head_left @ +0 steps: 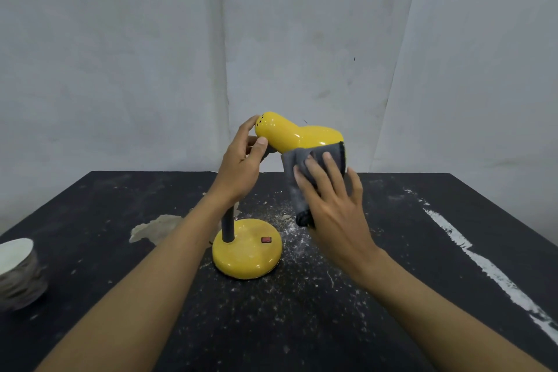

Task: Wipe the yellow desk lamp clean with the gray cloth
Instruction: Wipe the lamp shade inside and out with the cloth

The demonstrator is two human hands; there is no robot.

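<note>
The yellow desk lamp point(290, 133) stands mid-table on a round yellow base point(246, 254) with a red switch and a dark neck. Its glossy shade is tilted, with the open end to the right. My left hand point(241, 166) grips the narrow rear end of the shade, thumb and fingers around it. With spread fingers, my right hand point(332, 199) presses the gray cloth point(302, 172) against the near side of the wide end of the shade. The cloth hangs down below the shade, its lower end bunched under my palm.
The black table point(392, 296) is speckled with pale dust and crumbs around the lamp base. A white streak point(471, 251) runs along the right side. A pale smear point(157, 228) lies left of the base. A stack of white bowls point(18, 272) sits at the left edge.
</note>
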